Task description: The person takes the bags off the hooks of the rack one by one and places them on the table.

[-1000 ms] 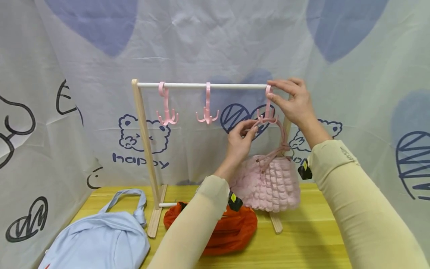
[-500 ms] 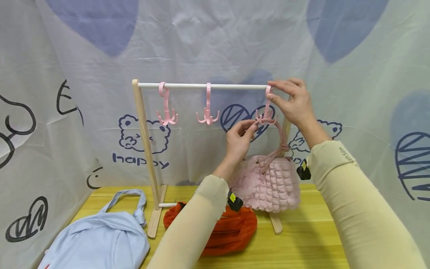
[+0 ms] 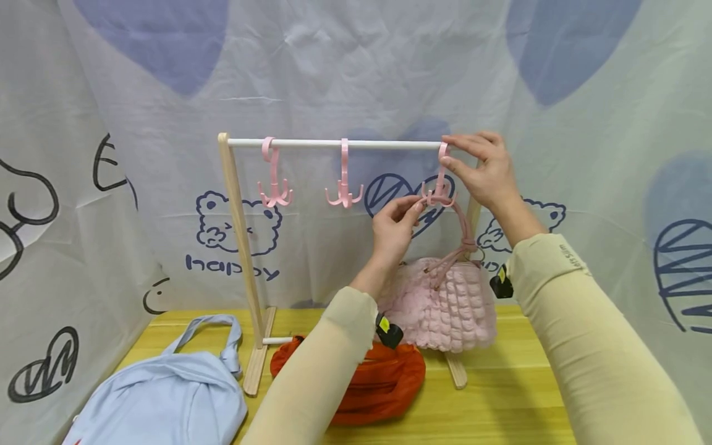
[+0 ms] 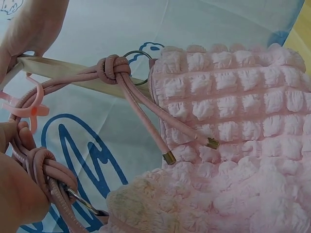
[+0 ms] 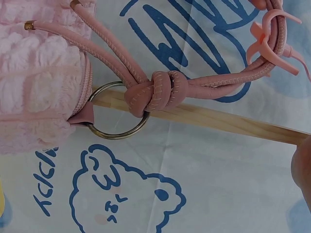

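A pink puffy handbag [image 3: 445, 303] hangs at the right end of the rack, its knotted strap handle [image 5: 209, 86] lying across the prongs of a pink hook [image 3: 440, 191]. My left hand [image 3: 394, 228] pinches that strap just left of the prongs, thumb against fingers. Higher up, my right hand [image 3: 483, 168] pinches the top of the same hook where it loops over the white rail [image 3: 389, 145]. In the left wrist view the strap's knot [image 4: 112, 68] and metal-tipped cord ends show against the bag [image 4: 233, 111]. A metal ring [image 5: 118, 110] joins strap and bag in the right wrist view.
Two more pink hooks [image 3: 344, 179] hang along the rail. A wooden post [image 3: 241, 235] holds up the rack's left side. An orange-red bag [image 3: 384, 383] lies on the yellow table [image 3: 512, 383] under my left forearm; a light blue bag [image 3: 167, 395] lies at the left.
The pink hook's lower prongs have swung slightly left, and my left hand has shifted a little left with the strap. My right hand keeps its place at the rail.
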Demonstrator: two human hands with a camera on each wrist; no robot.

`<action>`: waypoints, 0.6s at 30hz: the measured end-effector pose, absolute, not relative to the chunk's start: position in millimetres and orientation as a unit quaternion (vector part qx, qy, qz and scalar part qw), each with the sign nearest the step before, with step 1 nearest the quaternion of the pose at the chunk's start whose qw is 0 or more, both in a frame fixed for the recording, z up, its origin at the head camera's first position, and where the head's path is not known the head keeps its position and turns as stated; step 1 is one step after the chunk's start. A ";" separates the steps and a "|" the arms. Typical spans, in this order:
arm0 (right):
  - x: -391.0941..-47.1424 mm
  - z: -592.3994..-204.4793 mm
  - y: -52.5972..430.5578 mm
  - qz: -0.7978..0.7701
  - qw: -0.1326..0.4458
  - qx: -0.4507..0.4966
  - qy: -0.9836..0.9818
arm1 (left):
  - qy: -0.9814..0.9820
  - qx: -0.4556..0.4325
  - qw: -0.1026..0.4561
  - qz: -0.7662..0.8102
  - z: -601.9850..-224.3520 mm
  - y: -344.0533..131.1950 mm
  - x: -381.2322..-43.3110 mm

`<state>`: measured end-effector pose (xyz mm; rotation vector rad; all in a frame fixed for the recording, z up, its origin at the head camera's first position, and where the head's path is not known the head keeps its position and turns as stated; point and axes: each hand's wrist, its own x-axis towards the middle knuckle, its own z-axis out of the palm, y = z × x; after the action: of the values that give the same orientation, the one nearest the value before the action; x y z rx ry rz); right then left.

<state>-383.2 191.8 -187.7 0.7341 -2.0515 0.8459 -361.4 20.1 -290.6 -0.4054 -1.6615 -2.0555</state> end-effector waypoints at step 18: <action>-386.8 -188.0 190.7 0.335 0.386 0.284 -0.811 | -0.590 -0.139 0.225 -0.763 -281.4 23.5 -361.3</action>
<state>-386.8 190.7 -188.0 0.7223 -2.0647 0.8534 -361.3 23.5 -281.4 -0.3838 -1.6265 -2.1053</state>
